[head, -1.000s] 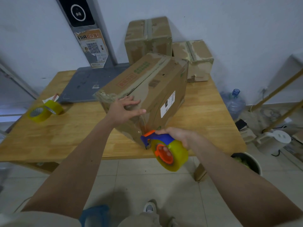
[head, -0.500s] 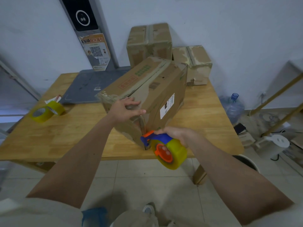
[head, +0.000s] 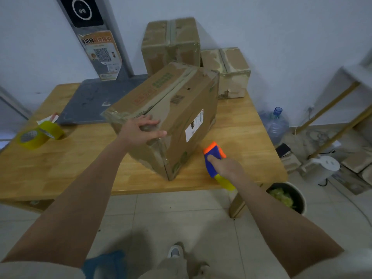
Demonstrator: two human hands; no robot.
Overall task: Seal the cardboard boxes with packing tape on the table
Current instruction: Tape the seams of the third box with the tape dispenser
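Wooden surface (head: 60, 170) near a pale wall: the big cardboard box (head: 173, 117) sits tilted on it. The left hand (head: 138, 130) lies flat on its near taped end; the right hand (head: 227, 168) grips the tape dispenser (head: 216, 161) beside the box. A second ago the dispenser met the corner — that strip seems done. Next, probably another seam.
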